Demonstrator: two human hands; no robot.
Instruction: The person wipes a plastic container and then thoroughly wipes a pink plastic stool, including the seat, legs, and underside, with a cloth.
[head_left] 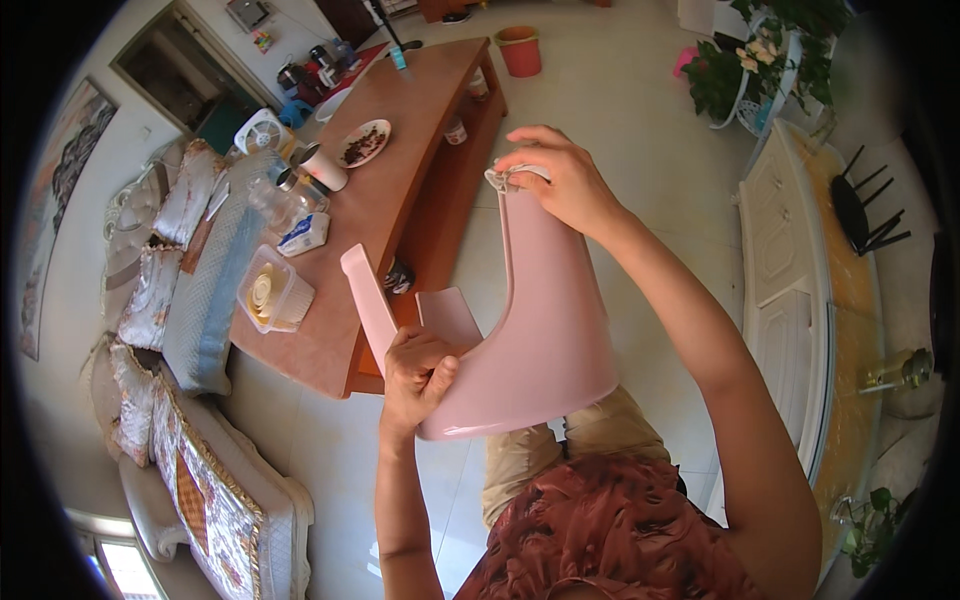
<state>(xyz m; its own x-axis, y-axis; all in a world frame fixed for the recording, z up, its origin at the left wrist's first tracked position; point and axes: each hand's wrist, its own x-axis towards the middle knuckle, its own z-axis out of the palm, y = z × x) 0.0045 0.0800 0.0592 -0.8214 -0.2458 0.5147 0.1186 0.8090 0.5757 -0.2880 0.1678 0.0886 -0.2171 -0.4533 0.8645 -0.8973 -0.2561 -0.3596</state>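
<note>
A pink plastic holder [550, 320] with a deep curved cut-out is raised in front of my body, above the floor. My left hand [420, 375] is closed round its edge at the lower left, by the low point of the cut-out, with the thumb on the near side. At the tall upper end, my right hand [565, 180] presses a crumpled white cloth or wipe [515, 180] against the rim. Its fingers bend over the top edge, and part of the cloth is hidden beneath them. A narrow pink arm of the holder sticks up left of my left hand.
A long wooden table [400, 200] stands at left, bearing a clear plastic tub [275, 290], a pack of wipes [303, 234], a white cup [323, 168] and a plate [365, 144]. Sofas line the left side. A red bin [518, 52] stands far off; a white cabinet [785, 240] is right.
</note>
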